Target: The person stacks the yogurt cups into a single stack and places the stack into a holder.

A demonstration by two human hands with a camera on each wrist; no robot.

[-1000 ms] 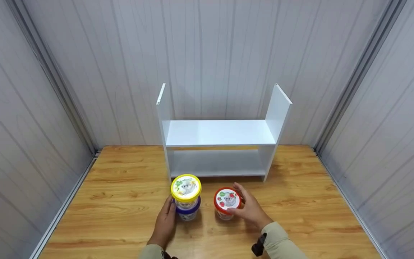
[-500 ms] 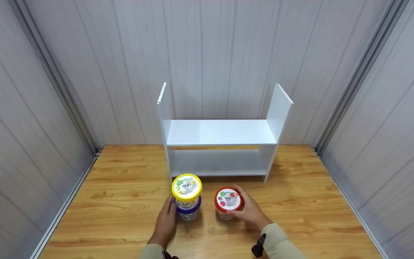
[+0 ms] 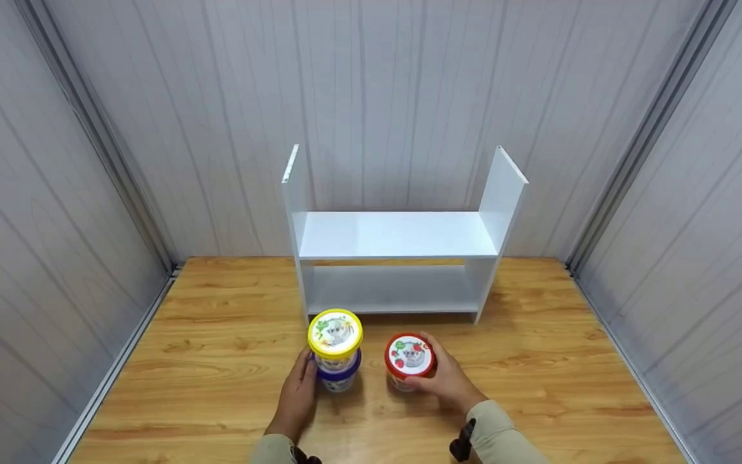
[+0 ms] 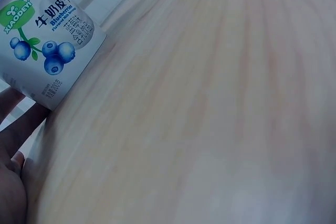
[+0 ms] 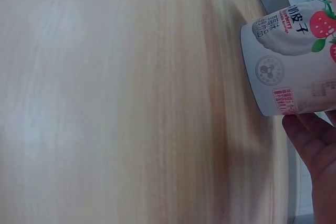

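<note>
On the wooden table (image 3: 216,361), a yellow-lidded cup (image 3: 335,334) is stacked on a blue-lidded blueberry cup (image 3: 339,379). My left hand (image 3: 298,393) holds the blue-lidded cup from its left side, thumb against its wall. In the left wrist view the blueberry cup (image 4: 47,51) stands at the upper left with my left hand (image 4: 13,182) beside and below it. A red-lidded strawberry cup (image 3: 409,356) stands just to the right. My right hand (image 3: 445,379) wraps round it from the right. The right wrist view shows the strawberry cup (image 5: 294,61) with my fingers (image 5: 315,145) at its base.
A white two-tier shelf (image 3: 397,235) stands at the back of the table, both boards bare, its front edge just behind the cups. Grey panelled walls (image 3: 55,193) close in the table on the left, right and rear.
My right hand's fingers have closed in round the red-lidded cup. The left hand and the stacked cups have stayed put.
</note>
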